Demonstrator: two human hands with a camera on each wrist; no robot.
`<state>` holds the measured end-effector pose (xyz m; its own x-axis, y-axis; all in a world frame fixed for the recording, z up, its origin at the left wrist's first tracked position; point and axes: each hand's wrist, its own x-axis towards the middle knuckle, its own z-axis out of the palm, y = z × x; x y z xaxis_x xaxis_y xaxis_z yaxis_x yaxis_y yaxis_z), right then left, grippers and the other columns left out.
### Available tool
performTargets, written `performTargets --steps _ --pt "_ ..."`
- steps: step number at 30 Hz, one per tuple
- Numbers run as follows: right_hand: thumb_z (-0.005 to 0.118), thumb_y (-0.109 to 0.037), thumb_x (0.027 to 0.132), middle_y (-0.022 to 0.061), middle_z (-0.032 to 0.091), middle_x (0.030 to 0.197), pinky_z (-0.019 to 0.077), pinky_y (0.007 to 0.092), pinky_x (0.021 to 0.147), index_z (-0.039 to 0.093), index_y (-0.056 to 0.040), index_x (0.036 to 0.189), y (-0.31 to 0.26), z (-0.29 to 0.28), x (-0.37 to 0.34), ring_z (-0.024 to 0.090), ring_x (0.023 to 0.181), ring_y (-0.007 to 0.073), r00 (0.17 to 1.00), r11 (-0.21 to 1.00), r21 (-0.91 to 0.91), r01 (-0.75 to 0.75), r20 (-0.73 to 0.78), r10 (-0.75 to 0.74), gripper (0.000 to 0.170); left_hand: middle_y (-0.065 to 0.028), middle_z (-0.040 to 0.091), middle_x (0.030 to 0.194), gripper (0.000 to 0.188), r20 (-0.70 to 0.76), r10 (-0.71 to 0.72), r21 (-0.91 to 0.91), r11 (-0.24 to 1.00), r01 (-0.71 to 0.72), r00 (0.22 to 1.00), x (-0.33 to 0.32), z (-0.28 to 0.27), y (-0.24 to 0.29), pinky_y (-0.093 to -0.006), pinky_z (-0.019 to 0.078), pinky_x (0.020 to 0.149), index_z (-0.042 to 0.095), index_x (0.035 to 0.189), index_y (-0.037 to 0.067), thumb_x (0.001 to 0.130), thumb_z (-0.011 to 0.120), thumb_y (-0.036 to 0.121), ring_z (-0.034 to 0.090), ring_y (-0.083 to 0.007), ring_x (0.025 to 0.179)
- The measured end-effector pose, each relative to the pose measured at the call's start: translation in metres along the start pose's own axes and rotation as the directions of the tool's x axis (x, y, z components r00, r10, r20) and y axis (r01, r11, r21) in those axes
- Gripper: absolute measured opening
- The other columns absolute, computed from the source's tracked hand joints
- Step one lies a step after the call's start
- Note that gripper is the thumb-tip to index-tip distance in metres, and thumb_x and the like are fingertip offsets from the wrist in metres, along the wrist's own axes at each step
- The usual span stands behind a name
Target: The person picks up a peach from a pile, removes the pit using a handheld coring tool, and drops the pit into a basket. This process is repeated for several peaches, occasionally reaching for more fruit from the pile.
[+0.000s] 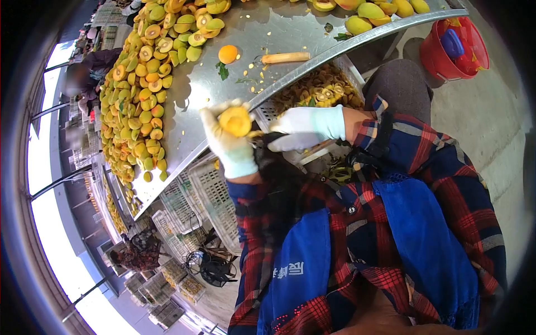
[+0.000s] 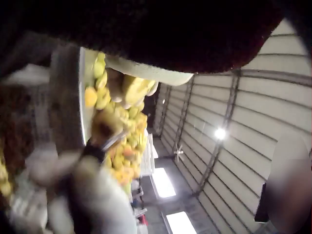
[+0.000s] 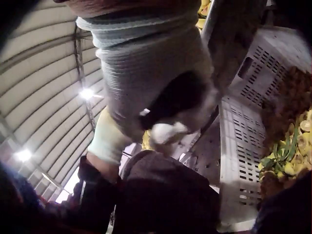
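Observation:
In the head view my gloved left hand (image 1: pixel 230 139) holds a yellow peach half (image 1: pixel 235 121), its hollow cut face showing. From the left wrist view, the same peach half (image 2: pixel 137 91) sits in the fingers. My gloved right hand (image 1: pixel 307 127) grips a small tool by its black handle (image 3: pixel 178 97), close to the fruit. The tool's metal end (image 2: pixel 115 140) shows blurred beside a brownish-yellow piece (image 2: pixel 105 126). What kind of tool it is I cannot tell. Both gloves are white with pale green cuffs.
Many peach halves (image 1: pixel 142 106) are piled on the metal table (image 1: pixel 190 120). An orange fruit (image 1: pixel 228 54) and a pale wooden stick (image 1: pixel 286 57) lie nearer its edge. Below, a white crate (image 3: pixel 239 161) holds fruit scraps (image 1: pixel 324 89). A red bucket (image 1: pixel 435 56) stands right.

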<state>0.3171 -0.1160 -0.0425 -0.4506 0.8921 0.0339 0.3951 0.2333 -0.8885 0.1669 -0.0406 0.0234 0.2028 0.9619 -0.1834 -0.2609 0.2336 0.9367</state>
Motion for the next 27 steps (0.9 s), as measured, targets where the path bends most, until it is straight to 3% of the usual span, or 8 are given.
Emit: performTargets --steps 3,5,10,12,15,19,21,27 --pt "0.052 -0.038 0.088 0.0218 0.067 0.086 0.0522 0.0458 0.072 0.064 -0.0022 0.086 -0.009 -0.021 -0.031 0.066 0.080 0.0382 0.946 0.908 -0.359 -0.218 0.151 0.287 0.038 -0.0171 0.064 0.081 0.036 0.104 0.387 0.902 0.351 -0.250 0.916 0.002 -0.067 0.036 -0.0378 0.0507 0.064 0.061 0.089 0.002 0.095 0.055 0.037 0.062 -0.0300 0.074" --pt "0.053 -0.035 0.087 0.0214 0.067 0.084 0.0522 0.0462 0.071 0.065 -0.0024 0.084 -0.004 -0.025 -0.032 0.066 0.077 0.0389 0.882 0.800 -0.494 -0.342 0.124 0.454 0.035 -0.0196 0.065 0.087 0.040 0.008 0.138 0.971 -0.238 0.026 0.990 0.015 -0.107 0.071 -0.0400 0.0499 0.075 0.066 0.085 -0.001 0.088 0.065 0.039 0.063 -0.0312 0.078" --pt "0.060 -0.032 0.083 0.0191 0.067 0.074 0.0524 0.0473 0.067 0.066 -0.0013 0.081 -0.011 -0.029 -0.028 0.066 0.072 0.0386 0.949 0.878 -0.362 -0.314 -0.140 0.281 0.032 -0.0196 0.058 0.122 0.055 0.431 0.108 0.899 -0.139 -0.416 0.896 0.099 -0.035 0.039 -0.0404 0.0447 0.095 0.057 0.124 0.005 0.085 0.067 0.043 0.057 -0.0326 0.110" --pt "0.060 -0.034 0.083 0.0194 0.067 0.075 0.0526 0.0473 0.067 0.067 -0.0016 0.083 -0.009 -0.030 -0.025 0.066 0.073 0.0388 0.944 0.877 -0.350 -0.328 -0.102 0.313 0.033 -0.0168 0.057 0.127 0.052 0.657 0.222 0.753 -0.234 -0.615 0.720 0.167 -0.015 -0.003 -0.0417 0.0433 0.098 0.056 0.125 0.007 0.085 0.066 0.039 0.054 -0.0322 0.116" --pt "0.060 -0.036 0.084 0.0198 0.068 0.077 0.0529 0.0471 0.068 0.068 -0.0023 0.086 -0.011 -0.037 -0.025 0.067 0.074 0.0389 0.938 0.885 -0.319 -0.340 -0.052 0.342 0.035 -0.0198 0.052 0.132 0.052 0.649 -0.029 0.685 -0.413 -0.600 0.760 0.198 0.036 -0.021 -0.0385 0.0411 0.101 0.052 0.129 0.004 0.088 0.065 0.033 0.049 -0.0303 0.124" --pt "0.060 -0.040 0.085 0.0200 0.067 0.077 0.0532 0.0464 0.069 0.067 -0.0033 0.085 -0.015 -0.052 -0.032 0.066 0.075 0.0395 0.931 0.906 -0.241 -0.347 -0.205 0.302 0.037 -0.0167 0.061 0.116 0.041 0.399 -0.126 0.888 0.299 -0.349 0.908 0.226 0.031 -0.025 -0.0308 0.0500 0.077 0.053 0.124 0.000 0.092 0.059 0.025 0.062 -0.0249 0.097" --pt "0.058 -0.041 0.087 0.0199 0.065 0.072 0.0530 0.0460 0.067 0.064 -0.0041 0.083 -0.012 -0.052 -0.025 0.066 0.072 0.0391 0.889 0.925 -0.206 -0.321 -0.402 0.219 0.038 -0.0177 0.063 0.111 0.042 0.261 -0.207 0.533 0.845 0.037 0.943 0.204 0.023 -0.017 -0.0306 0.0533 0.066 0.054 0.122 0.000 0.094 0.052 0.031 0.065 -0.0301 0.087" --pt "0.061 -0.037 0.089 0.0171 0.060 0.066 0.0509 0.0427 0.058 0.060 -0.0026 0.085 -0.023 -0.049 -0.010 0.062 0.064 0.0369 0.746 0.966 -0.190 -0.176 -0.666 0.005 0.035 -0.0221 0.062 0.113 0.054 0.349 -0.291 -0.120 0.929 0.351 0.891 0.094 0.019 -0.003 -0.0396 0.0568 0.072 0.053 0.124 0.000 0.098 0.037 0.046 0.065 -0.0337 0.088"
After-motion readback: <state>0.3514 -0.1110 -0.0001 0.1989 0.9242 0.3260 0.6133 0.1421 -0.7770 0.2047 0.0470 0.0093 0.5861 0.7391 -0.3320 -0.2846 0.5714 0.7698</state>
